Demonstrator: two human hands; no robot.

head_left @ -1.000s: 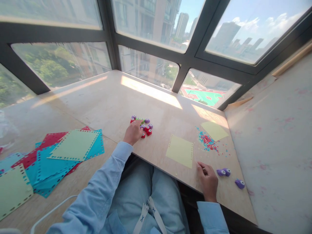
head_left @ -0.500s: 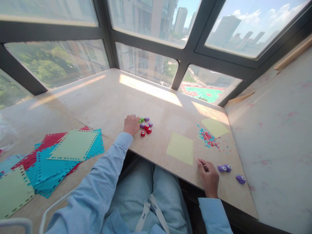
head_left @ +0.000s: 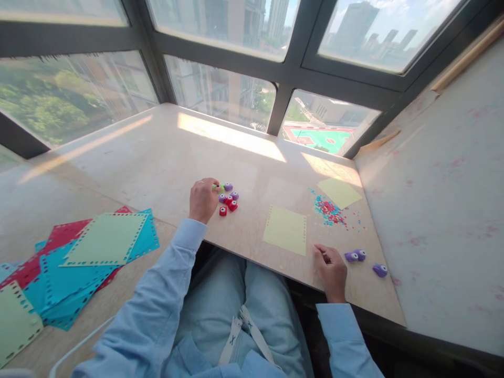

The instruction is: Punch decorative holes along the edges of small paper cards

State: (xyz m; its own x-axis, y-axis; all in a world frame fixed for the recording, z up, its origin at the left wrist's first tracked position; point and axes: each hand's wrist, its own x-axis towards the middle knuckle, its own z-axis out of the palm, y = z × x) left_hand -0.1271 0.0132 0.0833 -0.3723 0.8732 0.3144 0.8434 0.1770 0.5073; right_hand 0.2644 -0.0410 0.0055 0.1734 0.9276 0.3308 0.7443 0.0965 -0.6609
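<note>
Curled fingers of my left hand (head_left: 203, 200) reach over a cluster of small paper punches, closed at a green paper punch (head_left: 219, 187). Part of the green one is hidden behind my fingertips. Beside it sit several purple punches (head_left: 228, 187) and several red punches (head_left: 223, 211). My right hand (head_left: 331, 273) rests closed at the table's front edge, with nothing showing in its fingers. Just left of that hand lies a pale yellow sheet (head_left: 285, 229) with small holes along its edges. To its right are three purple punches (head_left: 380, 270).
Red and blue punched-out confetti (head_left: 329, 211) is scattered on the right, beside another yellow sheet (head_left: 339, 192). A stack of blue, red and pale green hole-edged sheets (head_left: 106, 239) covers the left. Windows (head_left: 220, 94) border the far side; a papered wall (head_left: 437, 226) borders the right.
The view has shifted slightly. My left hand has tilted more upright at the punch cluster, its fingers at the green punch. My right hand stays closed by the yellow sheet.
</note>
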